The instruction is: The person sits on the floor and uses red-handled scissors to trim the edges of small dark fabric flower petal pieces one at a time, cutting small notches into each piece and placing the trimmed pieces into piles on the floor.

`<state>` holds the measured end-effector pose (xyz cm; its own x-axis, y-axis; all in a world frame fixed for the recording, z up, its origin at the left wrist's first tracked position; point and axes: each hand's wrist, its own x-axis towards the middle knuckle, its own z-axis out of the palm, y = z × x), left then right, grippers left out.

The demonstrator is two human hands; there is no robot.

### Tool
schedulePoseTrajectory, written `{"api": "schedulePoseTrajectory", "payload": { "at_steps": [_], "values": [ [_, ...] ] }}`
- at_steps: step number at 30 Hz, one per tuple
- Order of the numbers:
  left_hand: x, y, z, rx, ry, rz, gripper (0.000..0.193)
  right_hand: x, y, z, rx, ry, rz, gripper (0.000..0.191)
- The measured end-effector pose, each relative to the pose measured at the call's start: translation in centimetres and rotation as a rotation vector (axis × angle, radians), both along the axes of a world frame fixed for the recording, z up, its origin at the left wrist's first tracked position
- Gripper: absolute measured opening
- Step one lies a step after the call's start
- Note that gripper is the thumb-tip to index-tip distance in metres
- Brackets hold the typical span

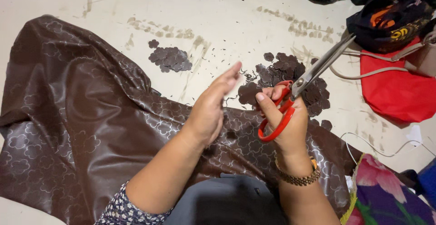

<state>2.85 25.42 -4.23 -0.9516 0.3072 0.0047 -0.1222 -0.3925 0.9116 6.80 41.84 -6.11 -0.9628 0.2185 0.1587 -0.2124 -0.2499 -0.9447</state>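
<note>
My right hand [285,120] grips red-handled scissors [313,73], blades closed and pointing up to the right. My left hand [211,107] is raised with flat, straight fingers and holds nothing, just left of the scissors. Between the hands, near my right thumb, a brown flower-shaped cutout [248,93] shows; whether a finger touches it I cannot tell. A large sheet of shiny brown fabric [77,111] printed with flower outlines lies over my lap and the floor.
Two heaps of brown cutouts lie on the pale floor, a small heap [169,58] at centre and a larger heap [290,70] behind the scissors. A red cloth [399,93], dark bags [390,16] and a strap sit right. Floral fabric [386,193] is at lower right.
</note>
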Motion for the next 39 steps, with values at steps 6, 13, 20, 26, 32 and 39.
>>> {"api": "schedulePoseTrajectory", "payload": {
  "at_steps": [6, 13, 20, 26, 32, 39],
  "values": [
    [-1.3, -1.4, -1.4, -0.118, -0.072, 0.216, 0.072, 0.0, 0.1, 0.2, 0.001, -0.036, -0.017, 0.023],
    [-1.7, -2.0, -2.6, -0.131, 0.014, 0.036, 0.042, -0.1, -0.1, 0.0, 0.048, 0.009, 0.027, 0.022],
    [-1.2, -1.5, -3.4, -0.08, -0.03, -0.054, 0.021, 0.3, -0.3, -0.1, 0.058, -0.045, 0.077, 0.019],
    [-1.6, -2.7, -4.0, -0.055, 0.018, 0.032, 0.024, -0.3, -0.3, -1.2, 0.351, -0.168, 0.051, 0.025],
    [-1.6, -2.9, -3.6, 0.027, 0.027, 0.067, 0.023, -0.1, -0.6, -1.5, 0.467, -0.243, 0.028, 0.027],
    [-1.6, -3.3, -2.9, 0.018, -0.03, 0.101, 0.017, 0.1, -0.9, -1.6, 0.388, -0.147, 0.166, 0.027]
  ]
}}
